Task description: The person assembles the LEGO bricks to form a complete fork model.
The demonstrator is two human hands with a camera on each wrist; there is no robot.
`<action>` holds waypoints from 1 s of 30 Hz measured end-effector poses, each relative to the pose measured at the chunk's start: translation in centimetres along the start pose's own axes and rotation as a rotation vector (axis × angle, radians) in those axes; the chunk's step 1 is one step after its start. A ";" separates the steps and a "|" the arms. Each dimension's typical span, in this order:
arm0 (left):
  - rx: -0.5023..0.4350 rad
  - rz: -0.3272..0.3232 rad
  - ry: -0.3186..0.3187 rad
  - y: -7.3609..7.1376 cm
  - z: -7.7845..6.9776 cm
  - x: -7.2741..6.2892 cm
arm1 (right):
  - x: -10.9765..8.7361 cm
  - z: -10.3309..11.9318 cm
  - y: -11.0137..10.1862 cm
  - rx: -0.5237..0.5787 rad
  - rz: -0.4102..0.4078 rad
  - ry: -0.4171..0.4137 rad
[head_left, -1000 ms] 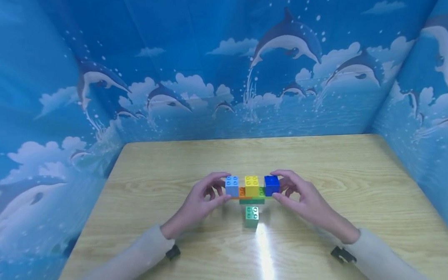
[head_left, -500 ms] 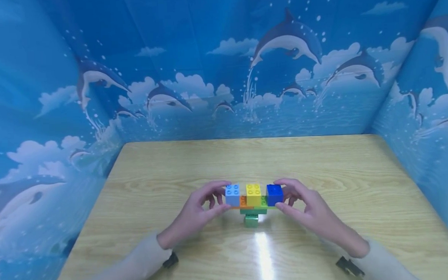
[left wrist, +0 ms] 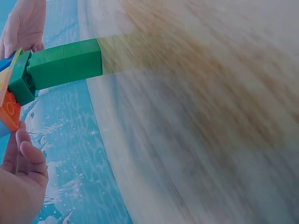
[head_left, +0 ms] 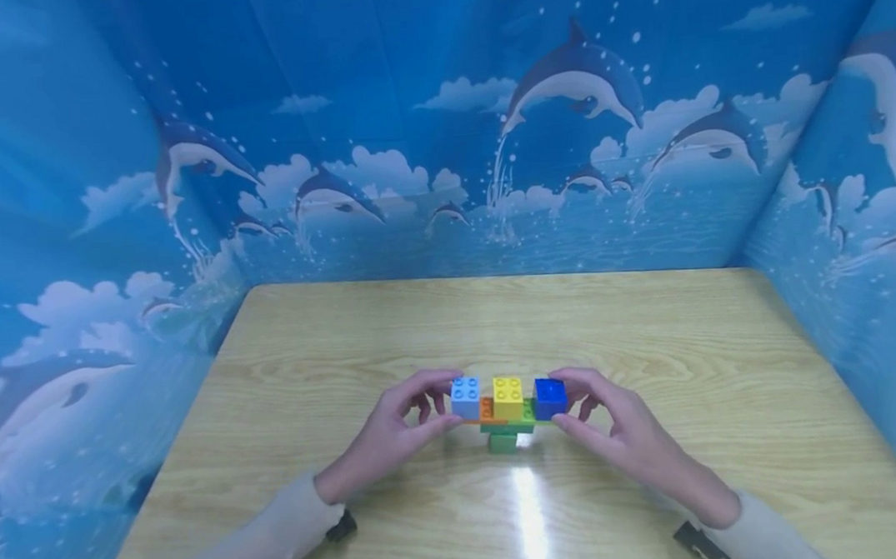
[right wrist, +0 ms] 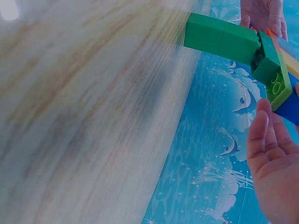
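Note:
In the head view, my left hand (head_left: 394,428) pinches the light blue toy brick (head_left: 465,402) between thumb and fingers. At the opposite end my right hand (head_left: 623,422) grips the dark blue toy brick (head_left: 550,400) the same way. A yellow brick (head_left: 508,400) stands between the two. All three are mounted on an orange brick (left wrist: 10,109) and a lime green brick (right wrist: 279,86), joined beneath by a darker green brick (left wrist: 21,79). Under that, a column of two green bricks (left wrist: 65,63) stands on the table, its top studs right at the darker brick's underside, as both wrist views show.
The wood-grain table (head_left: 330,335) reaches back to a blue dolphin-print curtain (head_left: 384,190), which also lines both sides. A bright light reflection (head_left: 529,509) lies in front of the column. Dark straps (head_left: 342,526) circle both wrists.
Both hands have brought the held brick assembly toward the person and down over the green column. The column's top studs, visible earlier, are now covered in the head view. Both grips stay the same.

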State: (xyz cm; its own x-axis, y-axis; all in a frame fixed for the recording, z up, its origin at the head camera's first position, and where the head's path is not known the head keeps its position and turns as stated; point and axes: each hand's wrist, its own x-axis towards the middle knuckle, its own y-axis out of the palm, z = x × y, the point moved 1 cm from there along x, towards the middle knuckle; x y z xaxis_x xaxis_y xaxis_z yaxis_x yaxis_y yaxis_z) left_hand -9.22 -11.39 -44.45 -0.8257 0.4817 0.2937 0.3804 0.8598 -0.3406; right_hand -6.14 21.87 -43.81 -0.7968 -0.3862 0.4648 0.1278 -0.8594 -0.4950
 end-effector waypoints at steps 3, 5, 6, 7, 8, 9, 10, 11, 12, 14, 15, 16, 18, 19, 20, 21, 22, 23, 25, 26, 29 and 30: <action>-0.003 0.006 0.012 0.0 0.0 -0.1 | -0.3 0.0 0.0 -0.019 -0.004 -0.011; 0.001 0.009 0.016 0.0 0.0 -0.1 | -0.4 0.0 0.0 -0.027 0.000 -0.013; 0.001 0.010 0.020 0.0 0.0 -0.2 | -0.4 0.1 0.0 -0.029 0.002 -0.015; 0.003 0.010 0.023 0.0 0.0 -0.2 | -0.5 0.1 0.0 -0.029 0.006 -0.017; 0.003 0.011 0.025 0.0 0.0 -0.2 | -0.5 0.1 0.0 -0.029 0.010 -0.020; 0.002 0.011 0.027 0.0 0.1 -0.3 | -0.5 0.1 0.0 -0.028 0.013 -0.021; 0.001 0.012 0.027 0.0 0.1 -0.3 | -0.6 0.1 -0.1 -0.026 0.017 -0.023; -0.001 0.013 0.028 0.0 0.1 -0.4 | -0.6 0.1 -0.1 -0.029 0.018 -0.032; -0.002 0.014 0.032 0.0 0.1 -0.4 | -0.6 0.1 -0.1 -0.030 0.019 -0.037; -0.004 0.018 0.036 -0.1 0.1 -0.4 | -0.7 0.2 -0.2 -0.036 0.019 -0.056; -0.005 0.020 0.040 -0.1 0.1 -0.4 | -0.7 0.3 -0.2 -0.040 0.017 -0.066; -0.006 0.024 0.042 -0.1 0.1 -0.4 | -0.8 0.3 -0.3 -0.047 0.015 -0.078; -0.006 0.030 0.043 -0.1 0.1 -0.3 | -0.8 0.4 -0.3 -0.059 0.010 -0.102; -0.005 0.032 0.041 -0.1 0.1 -0.3 | -0.8 0.4 -0.3 -0.065 0.008 -0.115; -0.004 0.033 0.042 -0.1 0.1 -0.3 | -0.8 0.4 -0.4 -0.071 0.004 -0.125; -0.001 0.033 0.043 0.0 0.1 -0.3 | -0.8 0.4 -0.4 -0.075 0.002 -0.127; 0.003 0.033 0.040 0.0 0.1 -0.3 | -0.8 0.3 -0.5 -0.079 0.000 -0.126; 0.006 0.032 0.040 0.0 0.1 -0.2 | -0.8 0.2 -0.5 -0.081 -0.003 -0.126; 0.012 0.029 0.040 0.0 0.2 -0.2 | -0.7 0.3 -0.5 -0.085 -0.006 -0.110; 0.012 0.028 0.037 0.0 0.2 -0.2 | -0.7 0.3 -0.5 -0.084 -0.006 -0.104; 0.015 0.024 0.024 -0.2 0.2 -0.2 | -0.4 0.6 -0.5 -0.080 0.006 -0.081; 0.016 0.023 0.019 -0.2 0.1 -0.3 | -0.3 0.7 -0.5 -0.078 0.011 -0.074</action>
State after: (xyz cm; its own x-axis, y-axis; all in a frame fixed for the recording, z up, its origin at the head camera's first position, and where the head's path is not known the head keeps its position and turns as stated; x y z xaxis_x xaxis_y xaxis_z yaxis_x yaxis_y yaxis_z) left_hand -9.13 -11.73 -44.58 -0.8087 0.5042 0.3030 0.3920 0.8459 -0.3615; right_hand -5.55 22.15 -43.22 -0.7498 -0.4211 0.5104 0.0870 -0.8274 -0.5548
